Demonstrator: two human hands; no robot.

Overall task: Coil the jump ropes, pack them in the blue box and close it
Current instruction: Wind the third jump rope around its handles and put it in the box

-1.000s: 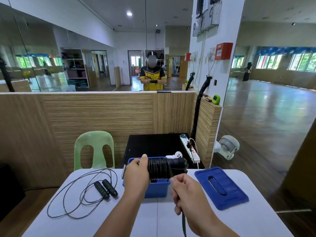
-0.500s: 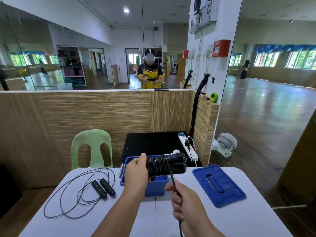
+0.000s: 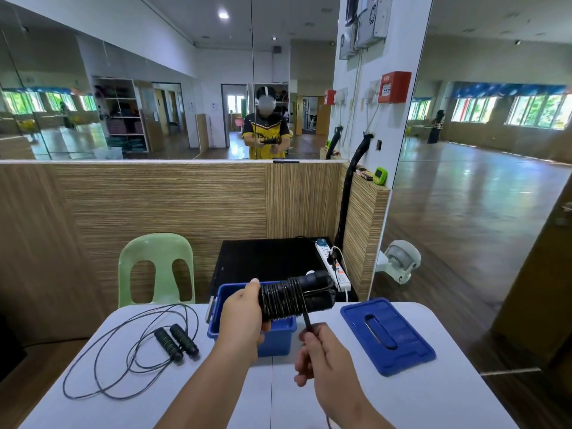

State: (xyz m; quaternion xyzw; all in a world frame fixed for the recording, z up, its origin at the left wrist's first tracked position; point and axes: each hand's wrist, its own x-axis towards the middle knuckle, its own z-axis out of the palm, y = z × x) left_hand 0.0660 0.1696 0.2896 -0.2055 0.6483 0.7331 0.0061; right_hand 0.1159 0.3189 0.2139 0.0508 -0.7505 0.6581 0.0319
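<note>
My left hand (image 3: 243,317) grips the two black handles of a jump rope (image 3: 297,297), held level above the open blue box (image 3: 280,335); several turns of cord are wound round the handles. My right hand (image 3: 322,356) pinches the loose cord just below the coil, and the cord runs taut up to it. A second jump rope (image 3: 130,351) lies loosely spread on the white table (image 3: 402,397) at the left, its two black handles (image 3: 176,340) side by side. The blue lid (image 3: 387,334) lies flat on the table to the right of the box.
A green plastic chair (image 3: 156,267) stands behind the table at the left. Behind the box is a black cabinet (image 3: 266,258) with a white power strip (image 3: 332,264). A wood-panelled partition and mirrors close off the back; a small fan (image 3: 399,261) sits on the floor at right.
My right hand has moved up and nearer to the coil, shortening the free cord between hand and handles. My left hand keeps hold of the handles in about the same place.
</note>
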